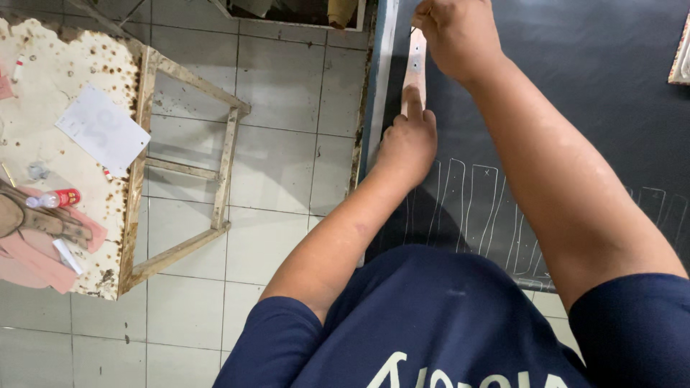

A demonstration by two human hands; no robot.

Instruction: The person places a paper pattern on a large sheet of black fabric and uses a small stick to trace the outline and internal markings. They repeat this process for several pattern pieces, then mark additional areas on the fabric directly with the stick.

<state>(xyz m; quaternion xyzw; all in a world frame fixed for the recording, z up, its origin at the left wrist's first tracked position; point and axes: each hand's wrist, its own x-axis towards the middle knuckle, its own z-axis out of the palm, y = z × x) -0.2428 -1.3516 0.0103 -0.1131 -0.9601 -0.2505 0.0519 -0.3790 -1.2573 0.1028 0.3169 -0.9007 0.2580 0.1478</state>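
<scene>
Pale template strip (416, 68), a narrow pinkish piece of stiff card or thin wood with small holes along it, lies flat on the dark sheet (575, 86) at the far left edge of my work surface, its long axis running near to far. My left hand (408, 140) sits at its near end, fist mostly curled, with one finger stretched forward and pressing down on the strip to pin it. My right hand (456, 32) is at the far end, fingers bunched together over the top of the strip; whether they pinch a marking tool I cannot tell, since my knuckles hide the tips. So the strip lies between my two hands, the left nearer to me, the right farther. The sheet looks matte and smooth, like leather or vinyl, and carries faint chalky outlines (467, 208) of long rounded shapes in a row near my body. To the left, across pale floor tiles (280, 108), stands a stained, speckled table (79, 65) on a rough wooden frame, holding a white paper (100, 129) and a small bottle (54, 199).
</scene>
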